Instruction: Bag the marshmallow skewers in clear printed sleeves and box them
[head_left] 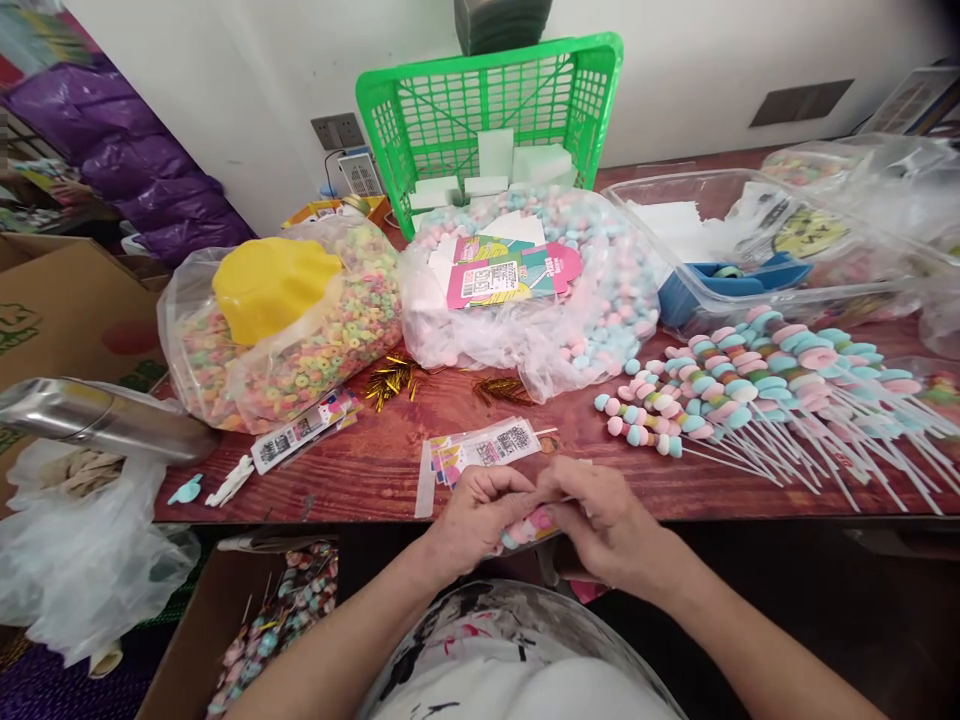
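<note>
My left hand (476, 518) and my right hand (604, 522) meet at the near edge of the red-brown table (375, 470), fingers closed around a candy skewer (525, 528) of pink and blue sweets in a clear wrapper. Just beyond my hands lies a small stack of printed clear sleeves (480, 452). A big pile of finished pastel candy skewers (757, 390) on white sticks spreads over the table to the right.
A bag of coloured ring sweets with a yellow scoop (274, 285) sits left, a bag of pink and blue sweets (532, 290) in the middle, a green basket (487, 115) behind. Gold twist ties (390, 380), a clear tub (750, 250), a metal flask (97, 420), a cardboard box of skewers (277, 620).
</note>
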